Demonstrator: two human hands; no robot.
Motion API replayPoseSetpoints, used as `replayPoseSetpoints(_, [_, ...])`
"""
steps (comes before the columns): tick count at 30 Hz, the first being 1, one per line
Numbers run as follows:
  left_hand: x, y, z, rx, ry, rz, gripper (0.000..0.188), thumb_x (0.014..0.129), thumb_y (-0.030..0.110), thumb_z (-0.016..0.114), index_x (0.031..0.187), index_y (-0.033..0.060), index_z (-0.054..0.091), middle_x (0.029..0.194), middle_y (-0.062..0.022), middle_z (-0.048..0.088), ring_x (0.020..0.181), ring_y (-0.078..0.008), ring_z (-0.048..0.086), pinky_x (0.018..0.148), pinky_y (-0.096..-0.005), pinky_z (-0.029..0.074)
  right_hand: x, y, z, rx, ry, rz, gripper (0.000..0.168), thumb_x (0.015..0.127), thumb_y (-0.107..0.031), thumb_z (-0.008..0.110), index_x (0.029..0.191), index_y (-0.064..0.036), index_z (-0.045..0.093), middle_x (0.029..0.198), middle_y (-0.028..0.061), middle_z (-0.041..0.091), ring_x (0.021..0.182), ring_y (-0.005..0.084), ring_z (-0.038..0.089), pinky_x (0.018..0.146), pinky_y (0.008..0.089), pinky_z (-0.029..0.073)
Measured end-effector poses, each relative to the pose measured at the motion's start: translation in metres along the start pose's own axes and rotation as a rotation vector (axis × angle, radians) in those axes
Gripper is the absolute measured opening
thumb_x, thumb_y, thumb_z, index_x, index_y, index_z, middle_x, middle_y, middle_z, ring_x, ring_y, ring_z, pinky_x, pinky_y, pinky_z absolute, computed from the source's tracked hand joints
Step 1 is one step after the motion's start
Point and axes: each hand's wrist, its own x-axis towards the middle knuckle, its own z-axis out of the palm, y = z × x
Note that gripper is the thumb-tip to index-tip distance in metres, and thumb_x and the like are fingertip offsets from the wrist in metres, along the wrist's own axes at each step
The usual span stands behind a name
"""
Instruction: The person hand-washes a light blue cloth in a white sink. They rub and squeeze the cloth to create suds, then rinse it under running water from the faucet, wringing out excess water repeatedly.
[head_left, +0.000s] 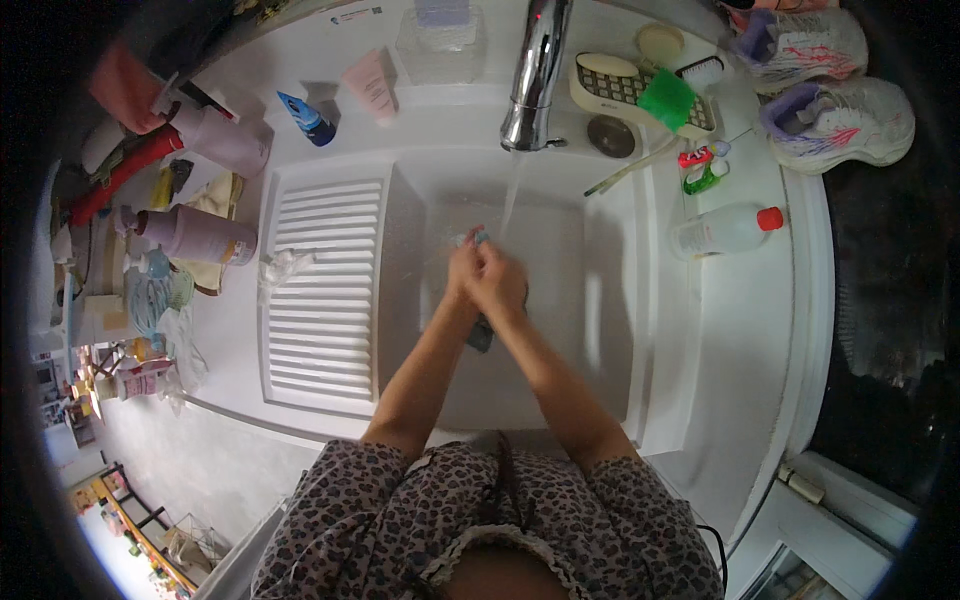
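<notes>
My left hand (466, 271) and my right hand (499, 281) are pressed together over the basin of a white sink (555, 390). Between them they grip a wet cloth item; a reddish and pale blue bit shows above the fingers, and a dark grey part (481, 337) hangs below the wrists. Its exact kind cannot be told. Water (512, 191) runs from the chrome faucet (525, 112) just beyond my hands.
A ribbed washboard (322, 300) with a crumpled clear plastic piece (285, 266) lies left. Pump bottles (199, 234) stand farther left. Behind are tubes (306, 120) and a soap tray (600, 94) with a green sponge (666, 100). At right are a red-capped bottle (724, 231) and sneakers (836, 124).
</notes>
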Motion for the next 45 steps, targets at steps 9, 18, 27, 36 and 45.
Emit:
replayPoseSetpoints(9, [-0.001, 0.005, -0.01, 0.15, -0.035, 0.001, 0.031, 0.086, 0.035, 0.048, 0.09, 0.0055, 0.056, 0.081, -0.0049, 0.056, 0.071, -0.0159, 0.054, 0.058, -0.0308, 0.044, -0.014, -0.002, 0.003, 0.223, -0.026, -0.115, 0.025, 0.078, -0.025, 0.06, 0.069, -0.003, 0.054, 0.063, 0.0146, 0.058, 0.058, 0.0302, 0.058, 0.053, 0.0379, 0.045])
replayPoseSetpoints(18, [-0.021, 0.054, 0.039, 0.318, 0.13, -0.082, 0.04, 0.084, 0.039, 0.054, 0.099, 0.002, 0.055, 0.087, -0.0065, 0.057, 0.075, -0.0183, 0.056, 0.068, -0.0309, 0.047, 0.026, 0.082, 0.009, 1.06, -0.515, 0.365, 0.049, 0.084, -0.033, 0.055, 0.123, -0.007, 0.041, 0.111, 0.0091, 0.054, 0.101, 0.0208, 0.051, 0.085, 0.0319, 0.04])
replayPoseSetpoints(27, [-0.015, 0.098, 0.031, 0.857, -0.119, 0.265, 0.031, 0.089, 0.033, 0.05, 0.093, 0.0026, 0.055, 0.081, -0.0036, 0.054, 0.076, -0.0118, 0.049, 0.07, -0.0256, 0.042, 0.01, 0.075, -0.011, 0.305, -0.756, 0.109, 0.073, 0.066, -0.041, 0.07, 0.124, -0.006, 0.042, 0.106, 0.0167, 0.057, 0.1, 0.0302, 0.054, 0.086, 0.0393, 0.04])
replayPoseSetpoints(36, [-0.005, 0.072, -0.043, 1.793, -0.417, 0.203, 0.062, 0.055, 0.021, 0.078, 0.11, 0.0077, 0.053, 0.103, -0.0172, 0.058, 0.097, -0.0338, 0.055, 0.085, -0.0393, 0.041, 0.032, 0.068, -0.041, 0.797, -0.435, 0.065, 0.034, 0.078, -0.027, 0.06, 0.102, -0.005, 0.049, 0.099, 0.0073, 0.054, 0.089, 0.0172, 0.051, 0.078, 0.0304, 0.041])
replayPoseSetpoints(45, [-0.045, 0.107, -0.01, 0.166, -0.345, 0.083, 0.042, 0.075, 0.017, 0.064, 0.11, -0.0004, 0.051, 0.105, -0.0113, 0.059, 0.097, -0.027, 0.056, 0.087, -0.037, 0.044, 0.034, 0.081, -0.036, 1.135, -0.094, 0.151, 0.033, 0.069, -0.006, 0.054, 0.102, -0.006, 0.056, 0.114, 0.0064, 0.05, 0.103, 0.0204, 0.048, 0.087, 0.0317, 0.038])
